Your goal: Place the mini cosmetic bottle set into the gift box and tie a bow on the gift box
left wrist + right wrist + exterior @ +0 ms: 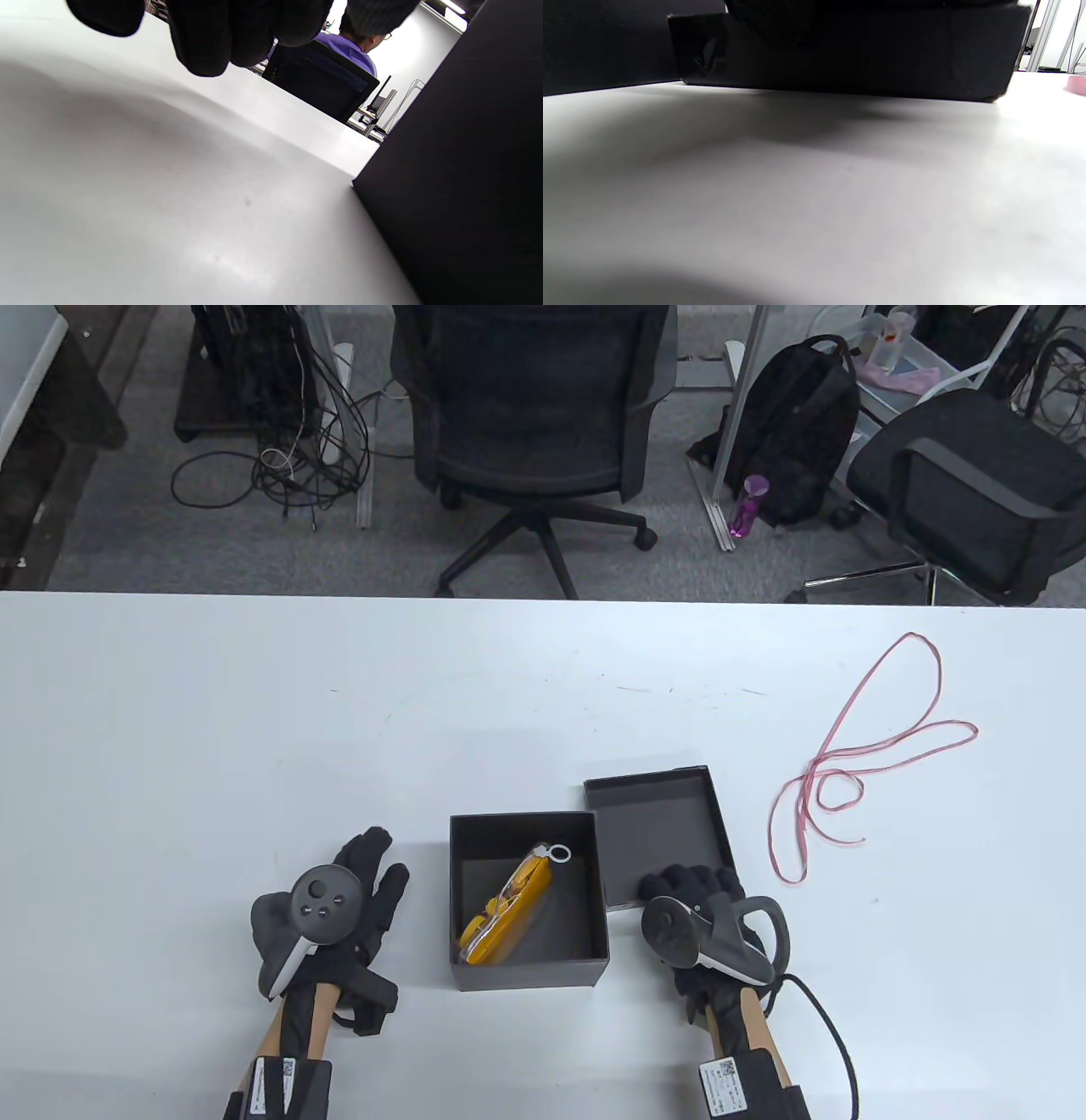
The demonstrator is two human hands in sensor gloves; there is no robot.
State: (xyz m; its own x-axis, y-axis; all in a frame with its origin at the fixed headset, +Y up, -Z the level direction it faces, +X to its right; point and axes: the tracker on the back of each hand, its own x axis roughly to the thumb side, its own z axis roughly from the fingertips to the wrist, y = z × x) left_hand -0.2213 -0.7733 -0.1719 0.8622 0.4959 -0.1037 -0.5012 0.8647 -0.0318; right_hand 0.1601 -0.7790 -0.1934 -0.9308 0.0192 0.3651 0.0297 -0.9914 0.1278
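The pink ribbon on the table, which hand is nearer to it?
Right. The right hand rests at the box lid's near edge, with the pink ribbon beyond it to the right. The left hand lies on the far side of the open gift box.

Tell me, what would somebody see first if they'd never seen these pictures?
Probably the bright yellow bottle set lying inside the open black gift box near the table's front edge. Next, the thin pink ribbon looping loosely over the white table to the right. The right hand grips the near edge of the box lid beside the box, while the left hand rests open on the other side.
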